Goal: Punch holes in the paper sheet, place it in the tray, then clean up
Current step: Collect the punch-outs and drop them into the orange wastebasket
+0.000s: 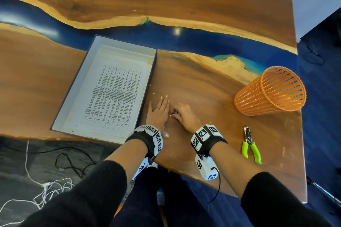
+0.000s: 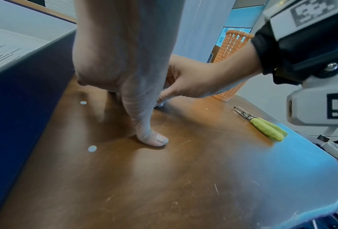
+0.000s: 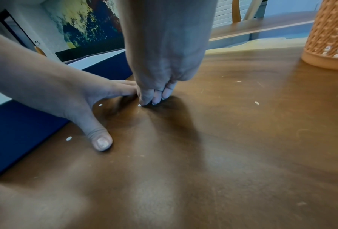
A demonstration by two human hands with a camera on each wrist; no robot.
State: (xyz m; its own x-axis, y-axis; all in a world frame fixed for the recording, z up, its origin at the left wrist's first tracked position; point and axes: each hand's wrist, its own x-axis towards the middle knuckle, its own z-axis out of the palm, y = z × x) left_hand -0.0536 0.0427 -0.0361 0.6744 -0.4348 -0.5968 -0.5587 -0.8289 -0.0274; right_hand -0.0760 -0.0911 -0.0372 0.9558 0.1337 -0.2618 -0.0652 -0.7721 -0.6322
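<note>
The printed paper sheet [image 1: 114, 94] lies flat inside the shallow tray [image 1: 73, 96], with punched holes along its near edge. My left hand [image 1: 159, 111] rests on the table just right of the tray, fingers straight and thumb tip [image 2: 156, 139] down on the wood. My right hand [image 1: 182, 116] is beside it, its curled fingertips [image 3: 154, 99] bunched on the tabletop and pinching at a small white paper dot [image 3: 139, 105]. More paper dots [image 2: 92, 148] lie loose between my left hand and the tray's dark wall. The green-handled hole punch [image 1: 250, 143] lies untouched, right of my right wrist.
An orange mesh basket [image 1: 271, 92] stands at the right of the table, past the hole punch. The table's front edge runs just behind my wrists. Cables and white string lie on the floor at the lower left.
</note>
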